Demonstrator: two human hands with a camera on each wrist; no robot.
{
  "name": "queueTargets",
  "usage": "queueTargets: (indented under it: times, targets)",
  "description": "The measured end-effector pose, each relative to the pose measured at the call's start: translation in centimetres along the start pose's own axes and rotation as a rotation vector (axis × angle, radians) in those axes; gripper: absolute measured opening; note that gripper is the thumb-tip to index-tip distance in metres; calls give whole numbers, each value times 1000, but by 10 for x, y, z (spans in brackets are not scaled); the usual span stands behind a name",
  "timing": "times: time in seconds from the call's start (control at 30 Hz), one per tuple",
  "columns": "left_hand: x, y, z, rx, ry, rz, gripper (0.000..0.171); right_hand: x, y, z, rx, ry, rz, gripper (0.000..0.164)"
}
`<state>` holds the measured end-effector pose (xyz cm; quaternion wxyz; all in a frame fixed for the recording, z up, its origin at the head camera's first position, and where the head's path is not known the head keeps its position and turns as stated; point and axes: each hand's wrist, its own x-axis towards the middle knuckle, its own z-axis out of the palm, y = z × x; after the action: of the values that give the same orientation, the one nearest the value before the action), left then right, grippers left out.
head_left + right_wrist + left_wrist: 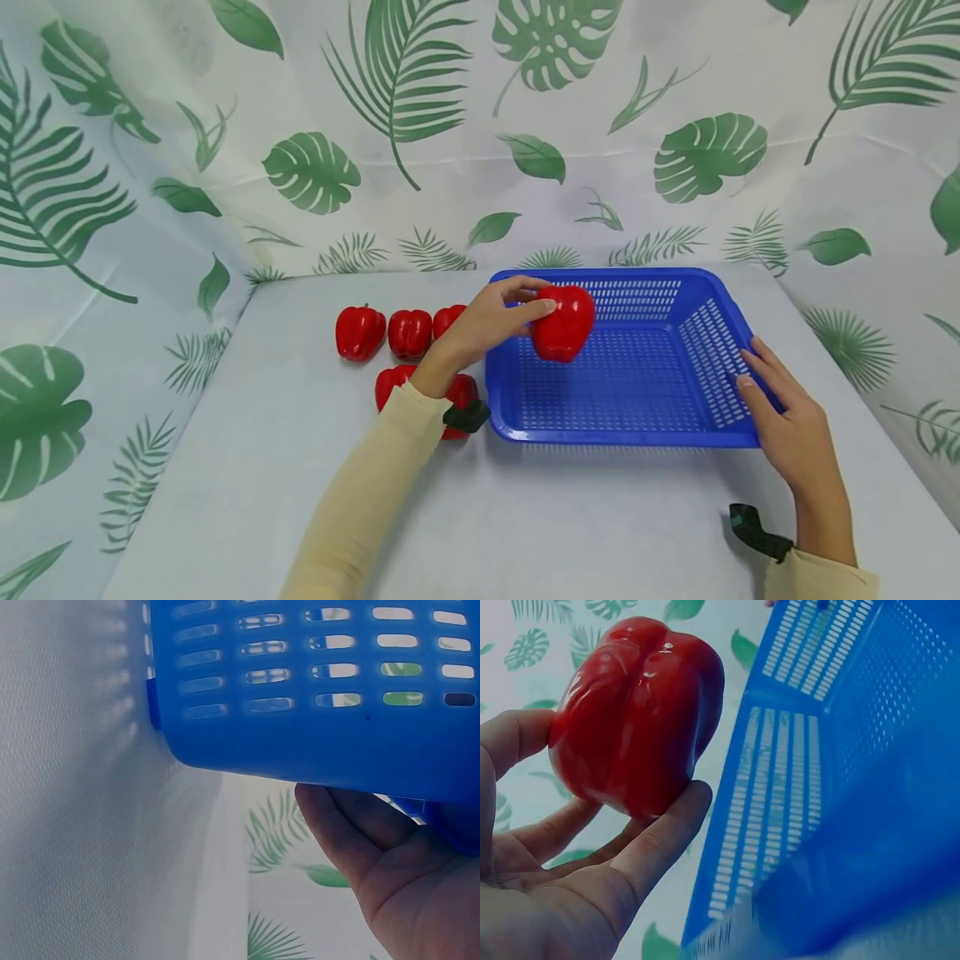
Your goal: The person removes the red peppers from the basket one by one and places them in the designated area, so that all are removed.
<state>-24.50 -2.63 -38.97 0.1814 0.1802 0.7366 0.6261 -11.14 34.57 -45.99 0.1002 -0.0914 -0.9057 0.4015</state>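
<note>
My left hand holds a glossy red bell pepper over the left part of a blue plastic basket. Its thumb and fingers grip the pepper from the sides in the left wrist view, beside the slotted basket wall. At the basket's right side, my right hand holds the rim, its thumb tip over the edge. The right wrist view shows fingers of that hand against the outside of the basket.
Left of the basket, several red bell peppers lie on the white table, some partly hidden behind my left hand and sleeve. A white cloth with green leaf prints hangs behind and at both sides of the table.
</note>
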Motion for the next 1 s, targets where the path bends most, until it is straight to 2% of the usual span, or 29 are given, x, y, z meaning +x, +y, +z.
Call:
queueTargets:
  times: [0.23, 0.33, 0.47, 0.57, 0.77, 1.0]
  targets:
    - [-21, -6, -28, -17, 75, -1, 51, 1, -4, 1, 2, -1, 10, 61]
    - [-30, -7, -39, -3, 110, -22, 52, 2, -4, 1, -1, 0, 12, 61]
    - [-42, -11, -53, -37, 161, -37, 51, 3, -4, 1, 5, -1, 10, 60]
    - [-53, -17, -65, -73, 212, -39, 49, 3, -4, 1, 6, -1, 9, 60]
    - [-75, -28, -86, -81, 323, -70, 47, 3, -4, 1, 15, -2, 23, 62]
    - [-101, -44, -107, -119, 384, -85, 48, 2, -2, 4, 18, 4, 22, 61]
